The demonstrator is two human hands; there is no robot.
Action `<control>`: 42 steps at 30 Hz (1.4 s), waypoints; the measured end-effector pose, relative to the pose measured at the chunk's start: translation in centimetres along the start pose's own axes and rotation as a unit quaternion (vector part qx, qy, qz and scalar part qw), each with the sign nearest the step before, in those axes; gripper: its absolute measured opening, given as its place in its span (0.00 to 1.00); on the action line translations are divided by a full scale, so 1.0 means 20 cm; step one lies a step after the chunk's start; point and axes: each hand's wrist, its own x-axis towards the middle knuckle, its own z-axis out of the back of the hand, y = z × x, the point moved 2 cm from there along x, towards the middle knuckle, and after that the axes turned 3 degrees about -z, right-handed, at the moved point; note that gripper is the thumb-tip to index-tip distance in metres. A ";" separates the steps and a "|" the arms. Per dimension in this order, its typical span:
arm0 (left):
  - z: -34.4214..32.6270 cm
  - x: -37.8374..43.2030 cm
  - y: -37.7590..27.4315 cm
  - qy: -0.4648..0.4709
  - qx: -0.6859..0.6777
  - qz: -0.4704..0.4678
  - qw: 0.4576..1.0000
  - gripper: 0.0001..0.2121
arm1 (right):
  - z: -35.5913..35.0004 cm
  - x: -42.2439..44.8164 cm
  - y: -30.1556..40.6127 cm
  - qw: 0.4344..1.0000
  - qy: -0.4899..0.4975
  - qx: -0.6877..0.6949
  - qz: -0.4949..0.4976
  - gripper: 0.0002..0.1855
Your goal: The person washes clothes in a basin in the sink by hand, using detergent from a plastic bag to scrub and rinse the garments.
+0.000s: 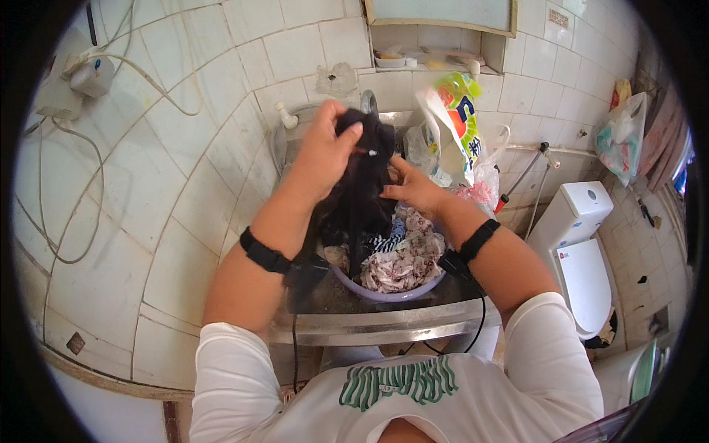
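My left hand point(328, 152) pinches the top of a wet-looking black garment point(360, 188) between thumb and fingers, above a purple basin point(382, 295). The garment hangs down into the basin. At its right edge is my right hand point(411, 185), thumb and fingers apart; whether it grips the cloth cannot be told. In the basin lie a floral-patterned pale cloth point(401, 266) and a black-and-white striped cloth point(388, 241). The basin stands on the dark counter of a metal-edged sink stand. Behind the garment rises a metal faucet point(369, 102), partly hidden.
An opened detergent bag point(457, 130) stands behind my right hand, beside crumpled plastic bags point(482, 185). A white toilet point(584, 277) is to the right. Cords and a plug point(93, 77) hang on the tiled wall at left. Black cables run from both wrist straps past the counter's metal edge point(382, 326).
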 end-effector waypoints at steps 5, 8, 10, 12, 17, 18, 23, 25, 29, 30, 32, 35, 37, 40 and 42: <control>-0.01 -0.16 0.24 -0.007 -0.055 0.138 0.989 0.08 | 0.13 -0.02 -0.21 0.995 -0.058 -0.057 -0.051 0.29; 0.04 -0.23 0.32 -0.012 -0.053 0.192 0.980 0.08 | 0.20 -0.05 -0.19 0.957 -0.193 -0.217 -0.027 0.18; 0.05 -0.28 0.37 -0.005 -0.031 0.199 0.980 0.08 | 0.13 -0.09 -0.13 0.939 -0.185 -0.291 -0.008 0.19; 0.02 -0.30 0.43 0.002 -0.010 0.202 0.979 0.10 | 0.14 -0.09 -0.16 0.903 -0.140 -0.406 -0.015 0.22; -0.10 -0.29 0.47 0.040 -0.001 0.151 0.988 0.12 | -0.03 -0.11 -0.18 0.988 -0.056 -0.123 -0.075 0.26; -0.12 -0.27 0.46 0.055 0.081 0.097 0.990 0.12 | -0.07 -0.11 -0.16 0.995 -0.033 -0.043 -0.081 0.28; -0.12 -0.23 0.43 0.074 0.189 0.025 0.979 0.14 | -0.05 0.01 -0.21 0.994 -0.035 0.007 -0.104 0.28; -0.10 -0.23 0.40 0.096 0.216 0.060 0.970 0.16 | -0.04 0.02 -0.26 0.991 -0.081 -0.103 0.008 0.23; 0.05 -0.33 0.51 0.059 0.316 0.131 0.938 0.24 | -0.04 0.04 -0.30 0.969 -0.146 -0.198 0.034 0.21; 0.13 -0.39 0.62 0.103 0.371 0.181 0.905 0.32 | -0.08 0.06 -0.30 0.985 -0.136 -0.107 -0.006 0.19; 0.10 -0.51 0.65 0.131 0.263 0.220 0.930 0.34 | -0.10 0.03 -0.28 0.990 -0.130 -0.018 -0.047 0.18; -0.01 -0.54 0.65 0.163 0.073 0.310 0.934 0.36 | -0.09 0.01 -0.28 0.985 -0.105 -0.110 -0.078 0.23; -0.03 -0.55 0.69 0.164 -0.003 0.362 0.917 0.37 | -0.11 0.02 -0.32 0.991 -0.028 -0.114 -0.059 0.31; 0.00 -0.57 0.83 0.117 0.007 0.453 0.884 0.39 | -0.12 -0.02 -0.28 0.985 -0.012 -0.167 0.045 0.35; 0.05 -0.58 0.84 0.244 0.254 0.362 0.863 0.37 | -0.11 -0.05 -0.26 0.972 -0.014 -0.211 0.097 0.36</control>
